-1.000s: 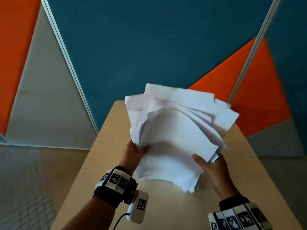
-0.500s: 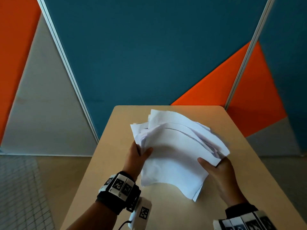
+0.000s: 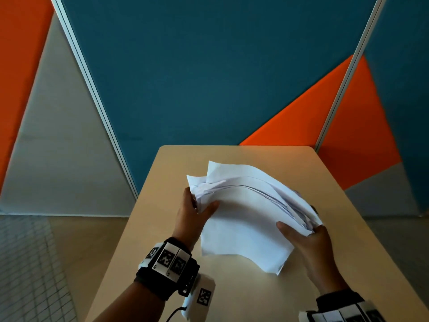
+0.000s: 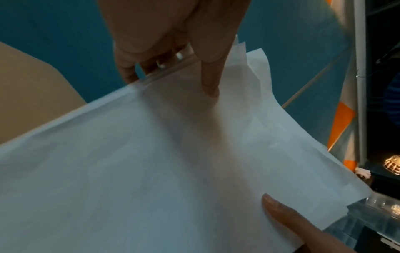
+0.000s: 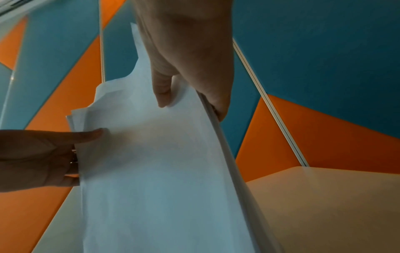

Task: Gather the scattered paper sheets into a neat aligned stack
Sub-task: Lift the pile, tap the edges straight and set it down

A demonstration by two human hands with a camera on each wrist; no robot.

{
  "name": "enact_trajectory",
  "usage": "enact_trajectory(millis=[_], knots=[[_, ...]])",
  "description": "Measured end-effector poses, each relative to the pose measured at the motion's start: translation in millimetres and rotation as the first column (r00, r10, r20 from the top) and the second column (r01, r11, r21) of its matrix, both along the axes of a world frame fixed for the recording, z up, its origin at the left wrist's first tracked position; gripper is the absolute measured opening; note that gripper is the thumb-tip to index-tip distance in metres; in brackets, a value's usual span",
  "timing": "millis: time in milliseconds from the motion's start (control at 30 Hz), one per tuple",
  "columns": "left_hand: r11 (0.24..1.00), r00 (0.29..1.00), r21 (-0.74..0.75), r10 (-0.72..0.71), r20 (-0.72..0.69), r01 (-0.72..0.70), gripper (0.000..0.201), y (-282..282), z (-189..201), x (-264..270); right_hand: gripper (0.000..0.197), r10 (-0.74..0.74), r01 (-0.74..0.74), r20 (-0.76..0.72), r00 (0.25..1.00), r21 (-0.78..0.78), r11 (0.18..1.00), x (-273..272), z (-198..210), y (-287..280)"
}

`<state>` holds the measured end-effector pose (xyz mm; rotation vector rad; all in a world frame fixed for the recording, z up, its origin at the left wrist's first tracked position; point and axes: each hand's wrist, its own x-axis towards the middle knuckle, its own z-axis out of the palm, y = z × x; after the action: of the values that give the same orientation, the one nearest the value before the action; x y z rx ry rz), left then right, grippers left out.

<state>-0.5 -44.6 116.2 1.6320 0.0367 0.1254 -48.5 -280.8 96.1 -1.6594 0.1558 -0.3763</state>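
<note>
A loose bundle of white paper sheets (image 3: 246, 219) (image 4: 173, 162) (image 5: 155, 162) is held over the beige table (image 3: 255, 296), its sheets fanned and uneven at the far edge. My left hand (image 3: 192, 214) (image 4: 173, 56) grips the bundle's left edge, thumb on top and fingers underneath. My right hand (image 3: 304, 238) (image 5: 188, 68) grips the right edge the same way, thumb lying on the top sheet. The bundle bows upward between the hands, and its near corner hangs down toward the table.
The table is narrow, with rounded far corners and open floor (image 3: 34, 263) on both sides. Teal, orange and grey partition panels (image 3: 209, 66) stand right behind its far edge.
Both hands have lowered the bundle toward the table and drawn it nearer. The sheets are squeezed closer together, less fanned than a second ago.
</note>
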Motion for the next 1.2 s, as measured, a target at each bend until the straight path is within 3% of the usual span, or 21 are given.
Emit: enact_trajectory(millis=[267, 367, 467, 567, 666, 766, 866, 933, 1066, 1200], knots=[[0.999, 0.992, -0.014, -0.027, 0.126, 0.029, 0.043, -8.1, 5.1, 3.5, 0.054, 0.019, -0.019, 0.107, 0.994, 0.000, 1.000, -0.1, 8.9, 2.1], [0.998, 0.986, -0.002, -0.067, 0.154, 0.068, 0.040, -10.9, 7.4, 2.5, 0.058, 0.054, -0.053, 0.075, 0.996, -0.020, 0.998, 2.1, 2.5, 2.8], [0.997, 0.975, 0.008, -0.081, 0.205, 0.082, 0.056, -13.5, 13.3, 1.8, 0.048, 0.037, -0.035, 0.097, 0.995, -0.016, 0.999, 3.1, 0.4, 1.9], [0.999, 0.964, -0.012, -0.041, 0.265, 0.045, 0.054, -12.6, 23.7, 2.4, 0.054, -0.037, 0.061, 0.215, 0.976, -0.107, 0.992, 1.1, 8.4, 2.9], [0.994, 0.935, 0.112, -0.055, 0.349, 0.017, 0.063, -13.4, 32.3, 5.0, 0.079, -0.107, 0.172, 0.353, 0.930, -0.159, 0.972, -2.3, 13.5, 8.6], [0.978, 0.900, 0.207, -0.106, 0.424, 0.017, 0.052, -15.4, 36.5, 7.2, 0.080, -0.113, 0.260, 0.491, 0.864, -0.241, 0.935, -5.3, 13.7, 13.1], [0.998, 0.918, 0.052, -0.059, 0.393, 0.042, 0.019, -14.4, 36.8, 11.2, 0.055, -0.088, 0.270, 0.516, 0.852, -0.289, 0.918, -2.0, 13.2, 10.7], [0.992, 0.953, -0.111, -0.030, 0.301, 0.067, 0.012, -14.0, 37.9, 12.6, 0.055, -0.060, 0.281, 0.516, 0.855, -0.363, 0.888, -0.7, 14.1, 9.6], [0.970, 0.968, -0.227, -0.025, 0.249, 0.083, 0.028, -14.1, 39.3, 15.7, 0.040, 0.016, 0.299, 0.522, 0.853, -0.512, 0.805, 0.9, 17.8, 8.1], [0.958, 0.971, -0.287, 0.075, 0.226, -0.008, 0.030, -12.5, 30.4, 18.7, 0.035, 0.031, 0.287, 0.514, 0.858, -0.528, 0.799, 4.4, 16.4, 5.7]])
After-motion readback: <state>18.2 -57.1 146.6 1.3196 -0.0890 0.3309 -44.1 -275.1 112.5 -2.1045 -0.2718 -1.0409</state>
